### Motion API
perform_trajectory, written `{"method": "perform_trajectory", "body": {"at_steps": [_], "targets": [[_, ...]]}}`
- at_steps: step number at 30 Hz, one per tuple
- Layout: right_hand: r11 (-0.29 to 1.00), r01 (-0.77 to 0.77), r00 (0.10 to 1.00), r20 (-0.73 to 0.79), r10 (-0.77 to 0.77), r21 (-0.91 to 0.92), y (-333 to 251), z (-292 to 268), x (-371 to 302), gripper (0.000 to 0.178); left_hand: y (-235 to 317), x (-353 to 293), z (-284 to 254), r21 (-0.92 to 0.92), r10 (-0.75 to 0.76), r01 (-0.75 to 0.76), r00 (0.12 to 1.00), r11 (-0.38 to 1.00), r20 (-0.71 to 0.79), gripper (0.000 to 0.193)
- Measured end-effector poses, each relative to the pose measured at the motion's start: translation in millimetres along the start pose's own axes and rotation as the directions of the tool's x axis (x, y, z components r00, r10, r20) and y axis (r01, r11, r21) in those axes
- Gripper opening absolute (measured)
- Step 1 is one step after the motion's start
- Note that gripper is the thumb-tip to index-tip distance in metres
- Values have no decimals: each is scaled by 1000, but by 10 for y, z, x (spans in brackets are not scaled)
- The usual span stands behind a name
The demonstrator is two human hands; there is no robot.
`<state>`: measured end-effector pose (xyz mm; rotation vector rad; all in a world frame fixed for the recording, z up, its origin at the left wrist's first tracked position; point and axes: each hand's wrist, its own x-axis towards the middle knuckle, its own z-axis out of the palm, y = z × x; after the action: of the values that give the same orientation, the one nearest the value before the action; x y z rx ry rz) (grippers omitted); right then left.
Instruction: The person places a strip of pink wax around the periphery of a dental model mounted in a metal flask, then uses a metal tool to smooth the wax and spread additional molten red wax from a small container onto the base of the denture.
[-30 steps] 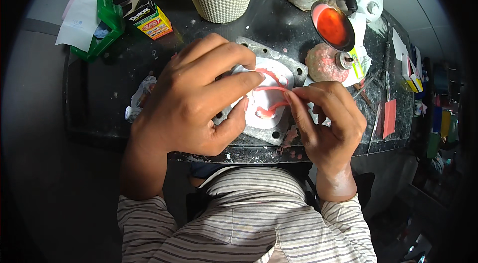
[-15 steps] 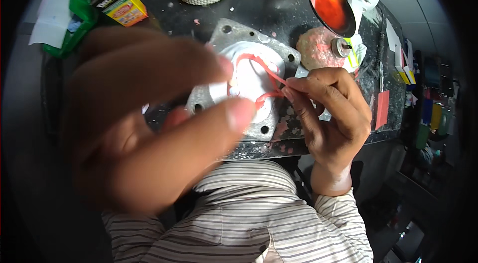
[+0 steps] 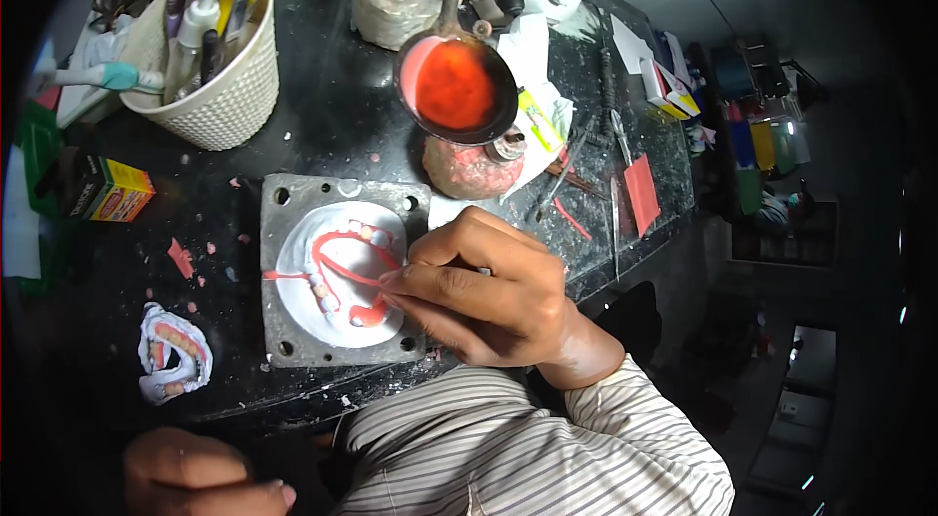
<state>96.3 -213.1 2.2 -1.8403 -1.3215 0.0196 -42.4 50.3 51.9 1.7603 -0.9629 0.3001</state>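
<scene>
My right hand [image 3: 489, 296] is closed, thumb and fingertips pinching a thin pink wax strip [image 3: 342, 270]. The strip curves across a round white plaster mould [image 3: 298, 306] with a row of teeth [image 3: 319, 289] and pink wax around it. The mould sits in a square grey metal flask [image 3: 278, 345] with holes at its corners. Another short pink strip [image 3: 283, 275] lies over the mould's left rim. My left hand [image 3: 210, 477] is low at the left, beyond the bench edge, dim and partly cut off. Its thumb and fingers are apart, with nothing seen between them.
A ladle of red molten wax [image 3: 454, 91] stands over a wax-crusted burner [image 3: 469, 167] behind the flask. A plaster cast with teeth [image 3: 174, 357] lies at left. Around are a tool basket [image 3: 220, 110], a small box [image 3: 119, 191] and a pink wax sheet [image 3: 641, 195].
My left hand has dropped from in front of the mould to the lower left. The view has shifted right, and my right hand, still pinching the strip, is now close over the mould's right side.
</scene>
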Motion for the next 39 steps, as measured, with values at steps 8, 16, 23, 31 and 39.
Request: {"method": "perform_trajectory", "body": {"at_steps": [8, 16, 23, 31, 39], "targets": [[1000, -11, 999, -41, 10, -13, -26, 47, 64, 25, -235, 67, -46, -538, 139, -2, 967, 843, 214, 36], [999, -3, 998, -67, 0, -42, 6, 69, 41, 22, -263, -41, 234, -779, 183, -48, 979, 625, 86, 16], [998, -48, 995, -90, 45, -35, -15, 35, 12, 22, -281, -2, 238, -834, 246, -94, 968, 544, 52, 13], [999, 37, 993, -111, -39, -24, 58, 104, -8, 22, -308, -27, 194, -873, 279, -83, 958, 480, 63, 11], [999, 6, 997, -80, -9, -40, -6, 40, -18, 22, -289, 55, 269, -881, 287, -114, 957, 460, 26, 14]]}}
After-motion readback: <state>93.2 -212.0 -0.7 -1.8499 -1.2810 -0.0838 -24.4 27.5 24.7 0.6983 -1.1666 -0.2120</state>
